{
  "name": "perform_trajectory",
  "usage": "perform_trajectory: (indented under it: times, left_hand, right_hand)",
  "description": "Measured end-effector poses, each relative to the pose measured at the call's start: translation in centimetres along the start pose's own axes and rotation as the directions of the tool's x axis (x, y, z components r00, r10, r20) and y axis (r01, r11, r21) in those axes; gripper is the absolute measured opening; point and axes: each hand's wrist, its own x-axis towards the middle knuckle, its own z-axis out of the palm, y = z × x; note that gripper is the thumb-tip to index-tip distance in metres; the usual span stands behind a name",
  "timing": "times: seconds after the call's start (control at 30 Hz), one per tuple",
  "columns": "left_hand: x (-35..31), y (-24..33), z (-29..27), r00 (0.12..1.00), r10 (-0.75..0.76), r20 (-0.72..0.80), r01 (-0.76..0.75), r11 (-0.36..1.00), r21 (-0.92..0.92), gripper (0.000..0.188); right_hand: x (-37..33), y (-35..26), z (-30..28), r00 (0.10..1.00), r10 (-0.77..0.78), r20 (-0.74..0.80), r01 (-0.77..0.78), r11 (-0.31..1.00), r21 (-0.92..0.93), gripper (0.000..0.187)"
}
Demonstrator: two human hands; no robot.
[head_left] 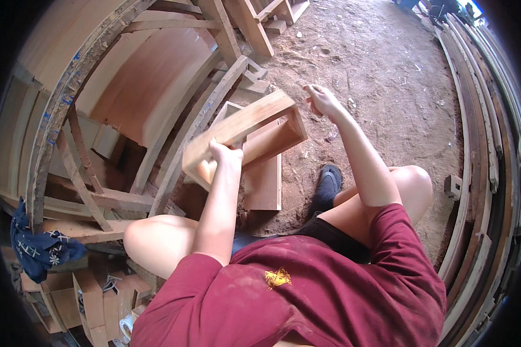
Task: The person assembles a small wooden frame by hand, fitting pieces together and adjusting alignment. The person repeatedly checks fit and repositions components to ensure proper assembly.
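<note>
My left hand (226,154) is closed around the near long side of a wooden drawer box (246,120), holding it tilted above the ground. The drawer box's open inside faces partly toward me. Beyond its far right end, my right hand (323,103) is raised apart from it, with fingers curled in; whether anything is in them is hidden. Beneath the held box, a second wooden box (264,191) rests on the dirt, partly covered by it.
A large wooden cabinet frame (182,136) leans along the left. Long stacked planks (479,144) line the right side. Small wooden boxes (87,298) and a dark blue patterned cloth (43,246) are at lower left. Sawdust-strewn dirt floor (376,69) stretches ahead.
</note>
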Motion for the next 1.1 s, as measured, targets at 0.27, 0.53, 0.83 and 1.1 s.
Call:
perform_trajectory:
  times: [0.27, 0.53, 0.83, 1.1]
  left_hand:
    - [-4.3, -4.2, -3.6, 0.987, -0.129, -0.096, 0.138, 0.986, 0.091, 0.059]
    - [-7.0, -6.2, -7.2, 0.895, -0.442, -0.056, 0.439, 0.852, 0.284, 0.076]
    - [-10.1, -4.7, -5.5, 0.775, -0.373, 0.511, -0.506, 0.119, 0.854, 0.072]
    - [-6.4, -1.1, -3.1, 0.738, -0.161, 0.656, -0.431, -0.86, 0.273, 0.112]
  right_hand:
    - [0.5, 3.1, 3.7, 0.988, -0.127, 0.09, 0.144, 0.964, -0.222, 0.045]
    - [1.2, 7.5, 0.5, 0.961, -0.264, -0.088, 0.163, 0.79, -0.59, 0.048]
    - [-3.0, 8.1, 0.0, 0.726, 0.508, 0.463, 0.007, 0.669, -0.744, 0.028]
    - [-6.1, 6.7, 4.1, 0.899, -0.09, 0.429, 0.383, 0.637, -0.669, 0.032]
